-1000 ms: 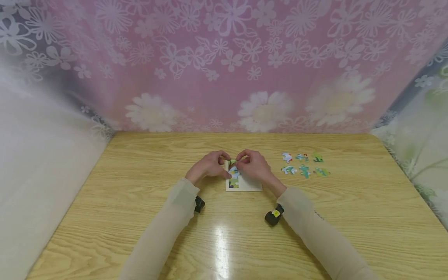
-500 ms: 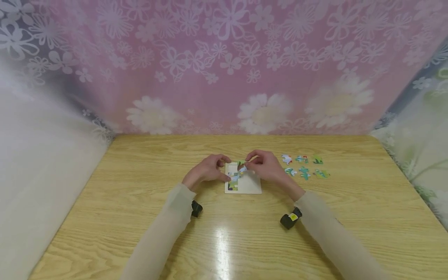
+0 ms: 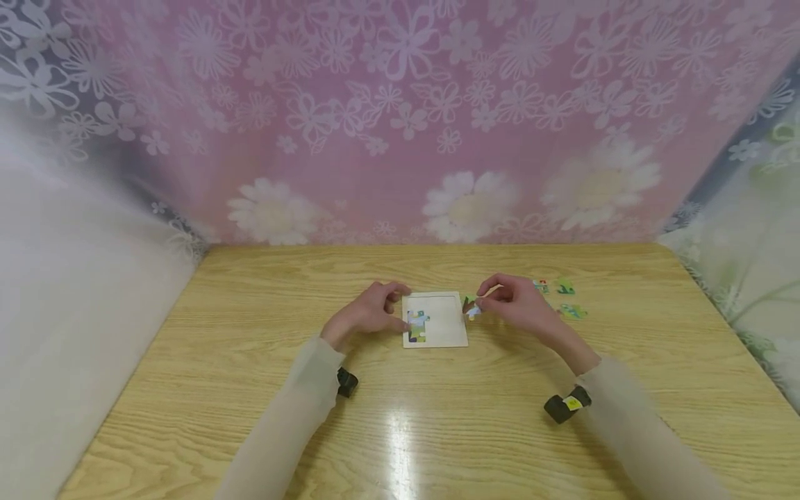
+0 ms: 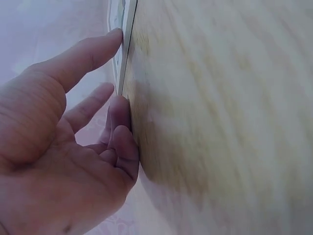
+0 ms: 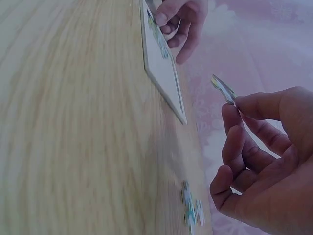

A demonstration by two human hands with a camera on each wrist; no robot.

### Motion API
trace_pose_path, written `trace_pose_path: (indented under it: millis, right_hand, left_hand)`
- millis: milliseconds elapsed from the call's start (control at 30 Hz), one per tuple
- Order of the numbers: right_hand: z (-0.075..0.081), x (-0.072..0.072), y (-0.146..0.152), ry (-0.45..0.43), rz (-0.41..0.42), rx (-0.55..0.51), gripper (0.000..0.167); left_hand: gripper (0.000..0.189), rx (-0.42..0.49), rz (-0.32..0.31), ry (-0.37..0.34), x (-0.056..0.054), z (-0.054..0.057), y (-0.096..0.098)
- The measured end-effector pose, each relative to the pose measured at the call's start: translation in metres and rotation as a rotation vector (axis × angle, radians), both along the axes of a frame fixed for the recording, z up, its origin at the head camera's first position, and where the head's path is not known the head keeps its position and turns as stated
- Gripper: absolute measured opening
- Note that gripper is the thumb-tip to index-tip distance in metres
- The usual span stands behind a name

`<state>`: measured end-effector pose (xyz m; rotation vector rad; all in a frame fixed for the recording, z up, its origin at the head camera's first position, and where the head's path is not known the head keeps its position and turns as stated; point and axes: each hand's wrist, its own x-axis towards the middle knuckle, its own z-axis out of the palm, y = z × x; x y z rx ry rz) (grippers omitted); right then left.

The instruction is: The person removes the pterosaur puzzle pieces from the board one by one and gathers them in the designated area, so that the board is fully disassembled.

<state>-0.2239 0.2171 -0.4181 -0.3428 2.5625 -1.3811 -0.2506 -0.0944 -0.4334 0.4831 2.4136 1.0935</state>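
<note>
A white puzzle tray (image 3: 446,326) lies flat on the table, with joined green and blue pieces (image 3: 417,328) in its lower left part. My left hand (image 3: 367,309) is at the tray's left side. In the left wrist view its thumb (image 4: 93,56) touches the tray's edge, while the lower fingers bend close to the tabletop. To the right of the tray, my right hand (image 3: 519,304) pinches a jigsaw puzzle piece (image 3: 473,310) printed in green, brown and light blue. The right wrist view shows this piece (image 5: 224,89) edge-on between thumb and forefinger, above the table.
Loose jigsaw pieces lie right of the tray, among them a green one (image 3: 565,285) and a green-yellow one (image 3: 573,311); my right hand hides others. The wooden table (image 3: 300,271) ends at a pink floral curtain (image 3: 350,173) behind.
My right hand lifts the puzzle piece from the tray's upper left and carries it rightward past the tray's right edge. My left hand stays at the tray's left side.
</note>
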Motion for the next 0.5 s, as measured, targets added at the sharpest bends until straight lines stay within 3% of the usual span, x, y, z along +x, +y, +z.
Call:
trace_pose_path:
  millis: [200,500]
  right_hand:
    - [-0.002,0.012,0.023,0.023,0.002,0.038,0.02]
    - [0.0,0.028,0.048,0.047,0.002,0.099,0.018]
  left_hand:
    - [0.066,-0.039,0.022,0.059,0.01,-0.002,-0.001]
    - [0.078,-0.053,0.043,0.063,0.019,0.002,0.002]
